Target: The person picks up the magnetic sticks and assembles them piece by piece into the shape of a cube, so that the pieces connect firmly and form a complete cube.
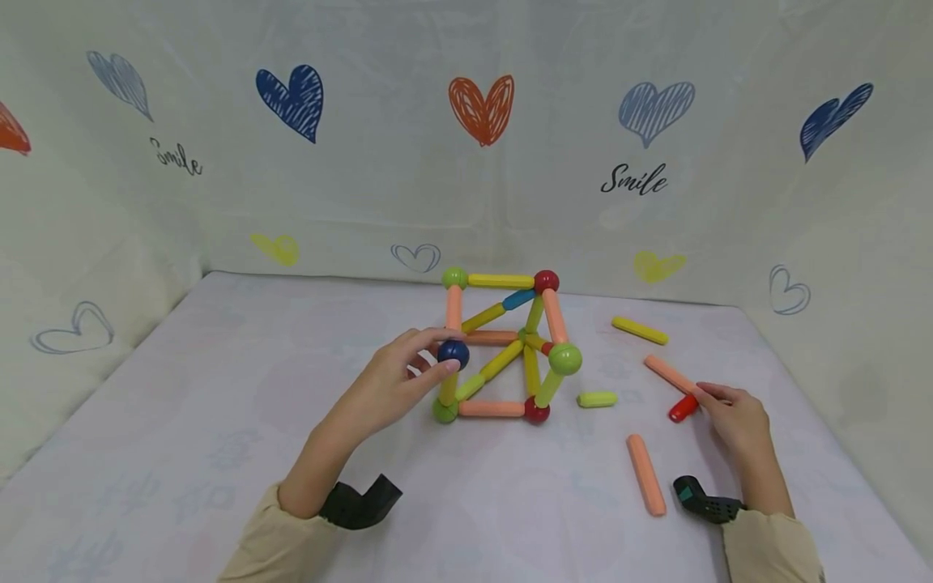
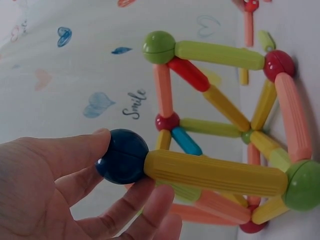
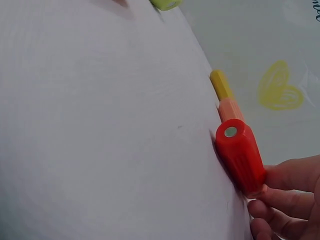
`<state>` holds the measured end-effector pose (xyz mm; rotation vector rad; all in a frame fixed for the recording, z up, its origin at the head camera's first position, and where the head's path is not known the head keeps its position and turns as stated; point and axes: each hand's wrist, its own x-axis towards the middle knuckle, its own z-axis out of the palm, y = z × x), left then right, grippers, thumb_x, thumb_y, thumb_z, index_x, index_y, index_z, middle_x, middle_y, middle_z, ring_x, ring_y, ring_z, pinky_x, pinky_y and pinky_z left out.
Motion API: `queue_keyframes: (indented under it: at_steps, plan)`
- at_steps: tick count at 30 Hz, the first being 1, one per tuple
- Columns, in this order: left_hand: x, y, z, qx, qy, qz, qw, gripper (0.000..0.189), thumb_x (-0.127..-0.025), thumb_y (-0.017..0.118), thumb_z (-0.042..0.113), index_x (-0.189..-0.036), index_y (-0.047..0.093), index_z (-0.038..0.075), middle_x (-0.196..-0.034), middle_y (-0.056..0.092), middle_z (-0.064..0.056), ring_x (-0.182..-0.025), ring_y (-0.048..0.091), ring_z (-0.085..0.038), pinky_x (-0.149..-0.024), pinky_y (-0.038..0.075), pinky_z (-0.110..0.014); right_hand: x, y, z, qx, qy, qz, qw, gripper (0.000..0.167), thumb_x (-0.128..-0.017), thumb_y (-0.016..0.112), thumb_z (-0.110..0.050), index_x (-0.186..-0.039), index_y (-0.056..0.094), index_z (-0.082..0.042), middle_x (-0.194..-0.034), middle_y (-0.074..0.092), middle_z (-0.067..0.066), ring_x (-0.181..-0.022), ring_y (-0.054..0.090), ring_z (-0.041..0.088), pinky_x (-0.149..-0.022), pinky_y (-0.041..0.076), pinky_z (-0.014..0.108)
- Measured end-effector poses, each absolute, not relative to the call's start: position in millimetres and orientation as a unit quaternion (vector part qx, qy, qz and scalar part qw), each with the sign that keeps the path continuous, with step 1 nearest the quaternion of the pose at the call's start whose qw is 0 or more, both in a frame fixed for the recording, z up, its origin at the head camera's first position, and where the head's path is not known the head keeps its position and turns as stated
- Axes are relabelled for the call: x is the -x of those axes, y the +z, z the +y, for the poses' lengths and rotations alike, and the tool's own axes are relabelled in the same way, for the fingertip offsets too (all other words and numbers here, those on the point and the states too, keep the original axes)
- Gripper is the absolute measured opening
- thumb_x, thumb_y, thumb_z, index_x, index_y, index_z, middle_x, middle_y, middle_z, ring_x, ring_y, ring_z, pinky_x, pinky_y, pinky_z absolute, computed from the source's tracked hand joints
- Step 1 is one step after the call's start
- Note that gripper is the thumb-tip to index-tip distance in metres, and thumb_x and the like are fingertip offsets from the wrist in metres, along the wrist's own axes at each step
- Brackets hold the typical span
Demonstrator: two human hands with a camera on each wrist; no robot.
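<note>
A frame of magnetic building sticks and balls (image 1: 492,409) stands on the table. My left hand (image 1: 394,372) grips the dark blue ball (image 2: 122,156) at its near-left upper corner, thumb and fingers around it. A yellow stick (image 2: 215,172) joins that ball to a green ball (image 2: 302,185) at the table. To the right, my right hand (image 1: 736,425) pinches the near end of a salmon stick (image 1: 669,374) between thumb and fingers. Beside the same fingertips lies a short red stick (image 3: 240,155), a round metallic spot on its end; it hides part of the salmon stick in the right wrist view.
A yellow stick (image 1: 640,330) lies farther back on the right. One short green stick (image 1: 597,399) sits just right of the frame, and another salmon stick (image 1: 645,475) is nearer the front. Behind the table hangs a white curtain (image 1: 394,194) printed with hearts.
</note>
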<state>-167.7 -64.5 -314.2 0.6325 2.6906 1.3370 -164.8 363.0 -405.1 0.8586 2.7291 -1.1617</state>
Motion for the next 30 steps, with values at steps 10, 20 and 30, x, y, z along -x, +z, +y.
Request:
queue_keyframes:
  at_steps: [10,20,30]
  plan:
    - [167.2,-314.1,-63.6,-0.201,0.435,0.877,0.037,0.036,-0.091,0.060,0.022,-0.125,0.054,0.016,-0.101,0.055,-0.008,-0.086,0.054,-0.020,-0.074,0.049,-0.030,162.4,-401.8,354.1,-0.276,-0.347,0.896,0.023,0.055,-0.094,0.050,-0.033,-0.130,0.043,0.008,-0.111,0.046,0.025,-0.095,0.042,0.033,-0.061,0.035,0.023]
    - [167.0,-313.9,-64.3,-0.204,0.438,0.875,0.038,0.035,-0.091,0.060,0.022,-0.125,0.054,0.016,-0.101,0.056,-0.009,-0.086,0.054,-0.020,-0.073,0.049,-0.030,177.3,-419.2,373.1,-0.260,-0.358,0.897,-0.006,0.060,-0.095,0.043,-0.047,-0.135,0.044,-0.003,-0.127,0.045,0.024,-0.103,0.041,0.034,-0.074,0.040,0.036]
    - [167.5,-313.6,-64.7,-0.201,0.438,0.875,0.044,0.036,-0.091,0.060,0.023,-0.126,0.053,0.015,-0.103,0.056,-0.009,-0.086,0.054,-0.021,-0.071,0.049,-0.029,189.2,-409.9,335.7,-0.123,-0.413,0.887,-0.165,0.050,-0.083,0.055,-0.058,-0.125,0.056,-0.032,-0.117,0.052,-0.003,-0.102,0.044,0.014,-0.068,0.046,0.025]
